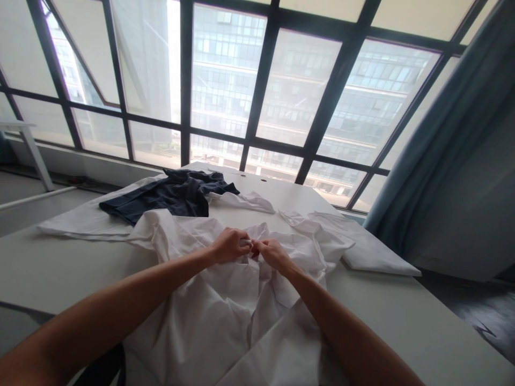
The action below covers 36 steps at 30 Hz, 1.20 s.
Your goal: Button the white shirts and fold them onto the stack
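Observation:
A white shirt (217,300) with a chest pocket and a front opening is spread over the near part of the table and hangs down toward me. My left hand (232,245) is closed on the shirt near the top of its front opening. Right beside it, my right hand (271,252) pinches the same fabric, the fingertips of both hands almost meeting. Whether a button sits between the fingers is too small to tell.
Beyond the shirt, a dark navy garment (177,193) lies crumpled on the white table (372,308). Folded white cloth (378,249) rests at the right and more white cloth (86,214) at the left. Windows stand behind; a blue-grey curtain (434,139) hangs right.

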Motion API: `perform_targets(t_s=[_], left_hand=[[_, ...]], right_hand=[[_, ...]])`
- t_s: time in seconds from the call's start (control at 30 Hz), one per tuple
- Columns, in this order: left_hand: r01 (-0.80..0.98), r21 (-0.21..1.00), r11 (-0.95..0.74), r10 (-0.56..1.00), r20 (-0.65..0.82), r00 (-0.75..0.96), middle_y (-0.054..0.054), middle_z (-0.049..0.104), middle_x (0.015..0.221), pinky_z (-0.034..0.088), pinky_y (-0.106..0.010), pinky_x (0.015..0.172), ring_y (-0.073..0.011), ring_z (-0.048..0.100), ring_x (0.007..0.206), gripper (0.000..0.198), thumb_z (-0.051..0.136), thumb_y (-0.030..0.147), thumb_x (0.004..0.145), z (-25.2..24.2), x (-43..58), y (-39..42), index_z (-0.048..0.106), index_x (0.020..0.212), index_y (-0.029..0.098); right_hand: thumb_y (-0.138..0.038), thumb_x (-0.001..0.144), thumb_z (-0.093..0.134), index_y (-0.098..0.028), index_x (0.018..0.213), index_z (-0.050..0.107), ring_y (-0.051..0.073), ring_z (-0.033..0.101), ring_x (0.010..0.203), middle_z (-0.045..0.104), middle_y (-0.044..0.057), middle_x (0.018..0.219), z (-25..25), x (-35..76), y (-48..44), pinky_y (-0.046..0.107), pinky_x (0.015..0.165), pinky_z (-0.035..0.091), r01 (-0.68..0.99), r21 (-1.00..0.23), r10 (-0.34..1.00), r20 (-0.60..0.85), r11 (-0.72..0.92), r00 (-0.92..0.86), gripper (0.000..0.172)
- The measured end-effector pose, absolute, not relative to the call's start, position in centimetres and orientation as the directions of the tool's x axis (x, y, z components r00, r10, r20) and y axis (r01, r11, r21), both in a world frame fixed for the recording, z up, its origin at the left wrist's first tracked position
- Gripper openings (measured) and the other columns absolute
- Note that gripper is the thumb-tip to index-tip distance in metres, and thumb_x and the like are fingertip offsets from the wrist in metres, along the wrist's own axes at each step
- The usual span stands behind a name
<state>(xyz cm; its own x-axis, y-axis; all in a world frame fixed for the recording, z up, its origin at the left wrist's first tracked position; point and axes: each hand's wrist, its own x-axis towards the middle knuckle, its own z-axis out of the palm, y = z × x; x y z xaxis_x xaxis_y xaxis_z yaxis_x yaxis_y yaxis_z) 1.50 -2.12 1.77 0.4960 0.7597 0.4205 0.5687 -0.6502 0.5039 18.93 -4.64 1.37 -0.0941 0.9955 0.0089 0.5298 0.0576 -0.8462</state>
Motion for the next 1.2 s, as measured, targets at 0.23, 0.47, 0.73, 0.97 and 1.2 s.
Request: perform_targets(t_s=[0.23,0.47,0.73,0.97,1.2], left_hand=[[0.573,0.235,-0.785,0.596,0.539,0.595,-0.005,0.074,0.080,0.040,-0.032,0.084,-0.0198,0.066,0.082,0.017,0.069,0.033,0.084,1.9,2.0,-3.0,0.073,0.078,0.018],[0.516,0.026,-0.856,0.456,0.510,0.730,-0.003,0.073,0.077,0.037,-0.033,0.085,-0.0180,0.064,0.082,0.010,0.065,0.023,0.084,2.4,1.9,-3.4,0.073,0.078,0.020],[0.699,0.308,-0.645,0.754,0.406,0.516,-0.009,0.075,0.076,0.041,-0.027,0.063,-0.0213,0.068,0.071,0.021,0.062,0.031,0.084,2.9,2.1,-4.2,0.075,0.076,0.017],[0.673,0.277,-0.686,0.705,0.482,0.520,-0.009,0.075,0.084,0.045,-0.027,0.066,-0.0204,0.068,0.073,0.019,0.059,0.029,0.087,2.2,2.1,-3.9,0.074,0.085,0.016],[0.621,0.434,-0.653,0.753,0.460,0.471,-0.009,0.075,0.079,0.042,-0.027,0.065,-0.0196,0.067,0.070,0.024,0.055,0.027,0.087,2.6,2.1,-4.6,0.076,0.082,0.016]], right_hand=[[-0.021,0.072,0.054,-0.015,0.061,0.071,0.016,0.060,0.065,0.070,0.005,0.066,2.2,19.8,-4.8,0.026,0.067,0.045,0.343,-0.931,0.975,-0.179,-0.125,-0.129,0.021],[-0.020,0.067,0.055,-0.015,0.056,0.067,0.011,0.048,0.052,0.062,0.002,0.054,3.0,20.2,-5.1,0.023,0.050,0.034,0.429,-0.890,0.972,-0.216,-0.158,-0.091,0.017],[-0.024,0.071,0.057,-0.015,0.061,0.068,0.011,0.052,0.053,0.066,0.001,0.059,2.0,19.5,-5.1,0.021,0.052,0.036,0.465,-0.879,0.994,0.104,0.104,-0.024,0.018],[-0.030,0.075,0.056,-0.016,0.058,0.067,0.012,0.056,0.056,0.070,0.004,0.062,2.6,19.3,-5.8,0.022,0.055,0.039,0.376,-0.926,0.999,0.032,0.046,-0.044,0.025],[-0.036,0.075,0.061,-0.016,0.069,0.071,0.010,0.048,0.054,0.072,0.005,0.071,2.9,20.4,-5.9,0.022,0.050,0.029,0.324,-0.945,0.983,-0.103,-0.049,-0.153,0.024]])
